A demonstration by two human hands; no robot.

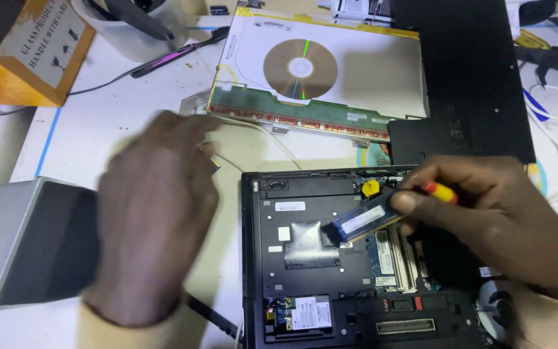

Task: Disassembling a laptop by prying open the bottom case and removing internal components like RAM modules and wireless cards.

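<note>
An opened black laptop base (305,284) lies underside up in front of me, with its circuit boards and memory slots (395,255) exposed. My right hand (485,207) holds a blue memory module (363,223) above the slots, and a red and yellow screwdriver handle (439,191) is tucked in the same hand. My left hand (153,213) hovers blurred over the table left of the laptop, fingers loosely curled, with nothing visible in it.
A white panel (369,71) with a disc (300,68) on it lies behind the laptop. A black cover (466,77) sits at the back right. A grey box (27,239) stands at left, an orange carton (30,48) and a white cup (137,26) at the back left.
</note>
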